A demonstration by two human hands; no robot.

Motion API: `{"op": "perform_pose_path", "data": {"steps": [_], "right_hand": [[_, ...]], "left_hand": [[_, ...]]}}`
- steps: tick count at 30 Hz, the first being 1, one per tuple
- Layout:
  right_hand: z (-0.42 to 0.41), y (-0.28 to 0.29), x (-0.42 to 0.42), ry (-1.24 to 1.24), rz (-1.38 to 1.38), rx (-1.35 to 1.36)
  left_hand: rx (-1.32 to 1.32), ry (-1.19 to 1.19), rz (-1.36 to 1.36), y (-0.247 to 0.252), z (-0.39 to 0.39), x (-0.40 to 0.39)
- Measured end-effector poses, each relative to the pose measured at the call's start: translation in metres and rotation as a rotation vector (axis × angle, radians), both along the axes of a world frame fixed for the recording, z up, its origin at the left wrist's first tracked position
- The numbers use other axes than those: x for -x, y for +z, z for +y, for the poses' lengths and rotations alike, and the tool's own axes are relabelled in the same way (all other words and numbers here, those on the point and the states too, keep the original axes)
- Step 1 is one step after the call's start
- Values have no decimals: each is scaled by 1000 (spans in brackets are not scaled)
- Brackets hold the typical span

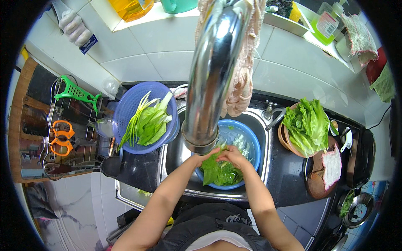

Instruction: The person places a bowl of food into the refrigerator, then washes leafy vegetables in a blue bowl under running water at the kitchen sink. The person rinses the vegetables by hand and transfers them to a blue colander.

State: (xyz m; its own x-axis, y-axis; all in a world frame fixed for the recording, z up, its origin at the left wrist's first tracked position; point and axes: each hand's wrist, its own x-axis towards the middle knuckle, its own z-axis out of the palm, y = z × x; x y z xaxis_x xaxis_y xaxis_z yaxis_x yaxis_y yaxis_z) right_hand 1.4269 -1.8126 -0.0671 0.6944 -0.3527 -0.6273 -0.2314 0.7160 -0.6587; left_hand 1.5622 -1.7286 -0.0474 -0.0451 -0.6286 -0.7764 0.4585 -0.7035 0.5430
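Over a blue plastic basin of water in the steel sink, my left hand and my right hand hold a leafy green vegetable between them. The fingers of my right hand curl in around the leaves near the stalk end. Part of my left hand is hidden by the mouth of the chrome faucet, which hangs in front of it. More wet leaves lie in the near side of the basin, and pale bits float on the water beyond my right hand.
To the left, a purple colander holds washed-looking greens and scallions. Lettuce fills an orange bowl at the right, beside a round wooden board bearing a cloth. Orange-handled scissors hang at far left.
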Motion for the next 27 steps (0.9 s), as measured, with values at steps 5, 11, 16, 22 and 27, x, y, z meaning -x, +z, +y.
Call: {"op": "perform_pose_path", "data": {"steps": [5, 11, 16, 22, 27], "right_hand": [[-2, 11, 1, 368, 169, 866], [-26, -27, -2, -6, 428, 1007], [2, -34, -34, 247, 701, 916], [-10, -54, -15, 252, 700, 915], [-33, -110, -2, 196, 459, 935]], "left_hand": [[100, -145, -176, -40, 9, -9], [171, 129, -327, -2, 0, -1], [271, 37, -1058, -91, 19, -9], [-9, -115, -1142, -78, 11, 18], [202, -57, -1093, -115, 10, 10]]}}
